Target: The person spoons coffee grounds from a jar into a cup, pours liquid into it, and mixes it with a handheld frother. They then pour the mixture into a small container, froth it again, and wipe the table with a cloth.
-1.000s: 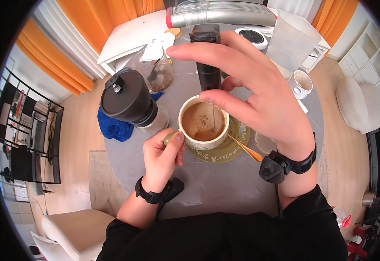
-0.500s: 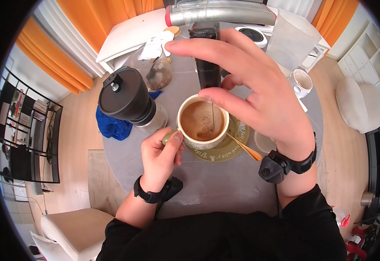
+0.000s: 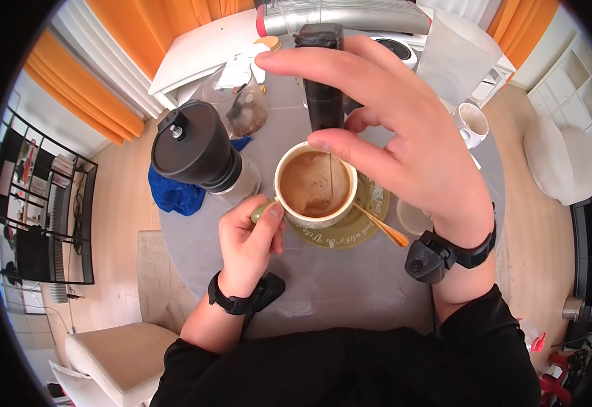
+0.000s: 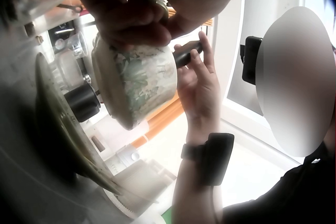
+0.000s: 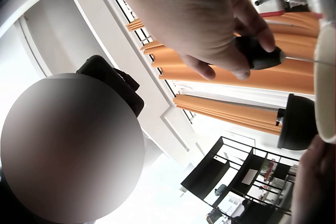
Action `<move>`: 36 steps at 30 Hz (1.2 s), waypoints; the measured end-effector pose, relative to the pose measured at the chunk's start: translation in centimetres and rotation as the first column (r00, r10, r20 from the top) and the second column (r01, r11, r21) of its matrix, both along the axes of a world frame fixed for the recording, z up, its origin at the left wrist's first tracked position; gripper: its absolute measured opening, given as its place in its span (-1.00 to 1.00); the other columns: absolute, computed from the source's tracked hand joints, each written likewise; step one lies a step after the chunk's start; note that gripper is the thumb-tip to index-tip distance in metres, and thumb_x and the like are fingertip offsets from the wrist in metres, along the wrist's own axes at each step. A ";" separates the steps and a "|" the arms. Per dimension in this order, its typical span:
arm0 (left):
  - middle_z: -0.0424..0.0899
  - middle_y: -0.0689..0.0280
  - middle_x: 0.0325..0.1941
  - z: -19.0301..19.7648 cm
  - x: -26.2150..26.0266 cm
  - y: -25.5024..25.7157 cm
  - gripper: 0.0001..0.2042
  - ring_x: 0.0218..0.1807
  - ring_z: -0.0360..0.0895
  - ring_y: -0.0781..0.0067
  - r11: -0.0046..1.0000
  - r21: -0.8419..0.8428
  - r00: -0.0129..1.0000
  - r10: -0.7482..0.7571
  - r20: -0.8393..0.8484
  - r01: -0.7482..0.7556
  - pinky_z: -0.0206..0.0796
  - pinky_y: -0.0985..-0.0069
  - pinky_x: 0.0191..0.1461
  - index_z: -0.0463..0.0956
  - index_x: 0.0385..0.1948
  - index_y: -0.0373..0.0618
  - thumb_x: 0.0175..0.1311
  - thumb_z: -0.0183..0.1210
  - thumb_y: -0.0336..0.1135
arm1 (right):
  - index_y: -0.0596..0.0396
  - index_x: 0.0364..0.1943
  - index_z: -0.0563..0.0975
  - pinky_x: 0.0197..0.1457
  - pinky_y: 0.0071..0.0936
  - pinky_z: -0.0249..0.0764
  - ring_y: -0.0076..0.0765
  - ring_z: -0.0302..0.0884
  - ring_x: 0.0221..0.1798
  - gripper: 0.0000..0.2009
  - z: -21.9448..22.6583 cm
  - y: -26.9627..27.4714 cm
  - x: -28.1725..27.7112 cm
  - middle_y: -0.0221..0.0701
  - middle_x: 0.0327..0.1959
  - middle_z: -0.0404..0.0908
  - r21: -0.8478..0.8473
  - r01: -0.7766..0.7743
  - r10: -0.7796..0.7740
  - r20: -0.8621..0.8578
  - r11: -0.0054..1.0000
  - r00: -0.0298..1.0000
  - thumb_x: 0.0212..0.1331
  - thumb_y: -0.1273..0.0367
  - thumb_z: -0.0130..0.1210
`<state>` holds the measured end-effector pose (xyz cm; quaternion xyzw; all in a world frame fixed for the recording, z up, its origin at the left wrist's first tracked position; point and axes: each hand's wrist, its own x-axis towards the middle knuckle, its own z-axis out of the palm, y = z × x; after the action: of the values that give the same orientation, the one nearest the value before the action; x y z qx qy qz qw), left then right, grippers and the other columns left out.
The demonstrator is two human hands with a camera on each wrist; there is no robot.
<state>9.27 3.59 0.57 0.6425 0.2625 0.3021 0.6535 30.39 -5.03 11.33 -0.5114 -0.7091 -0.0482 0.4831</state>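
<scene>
My left hand (image 3: 247, 234) pinches the green handle of a patterned cup (image 3: 316, 220) filled with milky brown coffee (image 3: 303, 180). In the left wrist view the cup is held a little above the green saucer (image 4: 68, 129), with a gap between them. My right hand (image 3: 411, 136) grips a black milk frother (image 3: 324, 102) upright over the cup, thumb and fingers on its body. The frother's thin metal shaft (image 3: 331, 169) goes down into the coffee; its tip is hidden by the liquid. A golden spoon (image 3: 387, 229) lies on the saucer, right of the cup.
A black-topped coffee grinder (image 3: 191, 146) stands left of the cup, near a blue cloth (image 3: 174, 193). Behind are a clear container (image 3: 250, 115) and a silver-grey appliance (image 3: 357, 20). A white mug (image 3: 471, 132) and a large clear pitcher (image 3: 455, 64) stand at the right.
The frother and cup have shifted slightly away from the body, along with a small shift of the whole view. The pattern on the coffee's surface has changed. Both hands keep their grips.
</scene>
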 end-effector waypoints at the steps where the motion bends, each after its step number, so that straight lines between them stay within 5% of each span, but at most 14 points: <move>1: 0.51 0.40 -0.64 -0.1 0.0 0.0 -0.74 -0.66 0.40 0.68 1.000 0.003 1.000 -0.004 0.004 0.004 0.15 0.65 -0.57 0.49 -0.51 -0.23 0.46 0.10 -0.37 | -0.10 0.24 0.58 -0.30 -0.58 0.53 -0.47 0.48 -0.21 -0.41 0.0 0.0 0.0 -0.45 -0.08 0.55 0.000 -0.001 0.001 -0.002 1.000 1.000 0.03 0.60 0.22; 20: 0.54 0.38 -0.58 -0.3 -0.2 0.2 -0.77 -0.63 0.45 0.67 1.000 -0.014 1.000 -0.019 0.018 0.019 0.21 0.67 -0.55 0.50 -0.48 -0.25 0.45 0.10 -0.41 | -0.07 0.25 0.57 -0.32 -0.64 0.50 -0.50 0.46 -0.11 -0.43 0.1 -0.2 0.2 -0.46 0.01 0.57 -0.051 0.014 -0.015 -0.016 0.999 1.000 0.05 0.60 0.18; 22: 0.61 0.26 -0.46 -1.0 -0.3 0.5 -0.73 -0.67 0.43 0.60 0.997 0.070 0.999 -0.036 0.013 0.035 0.17 0.67 -0.62 0.60 -0.28 -0.31 0.45 0.03 -0.27 | -0.07 0.25 0.57 -0.32 -0.65 0.49 -0.50 0.46 -0.10 -0.43 0.1 -0.2 0.2 -0.47 0.02 0.57 -0.066 0.014 -0.016 -0.026 0.998 1.000 0.06 0.60 0.18; 36: 0.54 0.36 -0.44 -0.3 -0.2 0.3 -0.80 -0.57 0.48 0.66 0.999 0.009 0.998 -0.044 0.036 0.044 0.27 0.68 -0.51 0.51 -0.45 -0.28 0.43 0.09 -0.42 | -0.06 0.27 0.55 -0.31 -0.63 0.47 -0.51 0.47 -0.04 -0.41 0.1 -0.3 0.2 -0.47 0.09 0.56 -0.104 0.018 -0.023 -0.040 0.994 0.999 0.07 0.62 0.15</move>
<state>9.07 3.90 0.24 0.6453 0.2352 0.3004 0.6619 30.55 -5.35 11.39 -0.5438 -0.6953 -0.0061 0.4700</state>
